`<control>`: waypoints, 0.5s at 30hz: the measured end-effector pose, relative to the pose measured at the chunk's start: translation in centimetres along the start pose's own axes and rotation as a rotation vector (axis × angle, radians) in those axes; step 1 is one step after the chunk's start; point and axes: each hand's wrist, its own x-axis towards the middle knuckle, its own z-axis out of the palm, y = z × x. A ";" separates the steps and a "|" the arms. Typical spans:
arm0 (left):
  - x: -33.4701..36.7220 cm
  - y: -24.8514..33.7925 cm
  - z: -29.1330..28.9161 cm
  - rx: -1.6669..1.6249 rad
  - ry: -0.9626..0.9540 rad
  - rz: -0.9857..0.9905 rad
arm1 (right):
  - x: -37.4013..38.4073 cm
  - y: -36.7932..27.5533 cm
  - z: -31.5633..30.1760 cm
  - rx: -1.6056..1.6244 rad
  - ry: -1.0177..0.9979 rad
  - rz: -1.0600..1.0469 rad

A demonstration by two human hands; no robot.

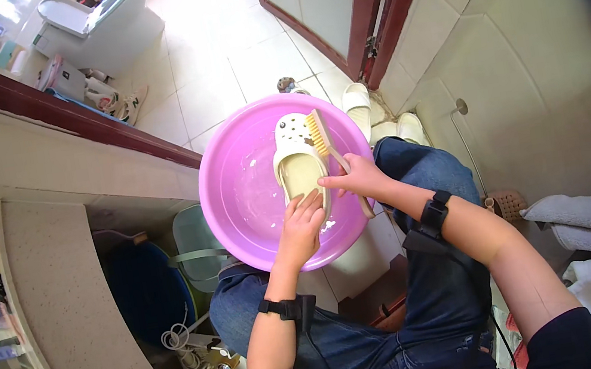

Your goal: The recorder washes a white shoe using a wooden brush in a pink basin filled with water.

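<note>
A cream clog (301, 172) with round holes in its toe is held over a pink plastic basin (225, 194). My left hand (301, 225) grips the clog at its heel end, fingers lying over the insole edge. In my right hand (359, 178) is a long-handled scrub brush (324, 135) with yellow bristles. The bristles rest against the right side of the clog's toe. A little water and some white suds lie in the bottom of the basin.
Pale slippers (357, 104) stand just beyond the basin's right rim. A grey-green bucket (197, 247) is under the counter (61, 293) at left. Beyond are a toilet (101, 38), sneakers (129, 106) and a red-framed door (370, 15). Folded grey towels (571, 213) lie at right.
</note>
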 end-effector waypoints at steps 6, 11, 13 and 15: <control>0.3 0.4 0.7 0.036 -0.104 0.041 | 0.8 0.4 0.2 0.113 0.029 0.122; 0.9 0.8 0.8 0.057 -0.122 0.077 | 1.5 2.4 0.4 -0.010 0.182 -0.020; 0.9 0.7 0.9 0.066 -0.127 0.085 | 1.2 2.2 0.7 -0.027 0.222 -0.072; 0.9 0.6 1.2 0.053 -0.092 0.033 | 0.9 1.7 0.9 -0.070 0.301 -0.150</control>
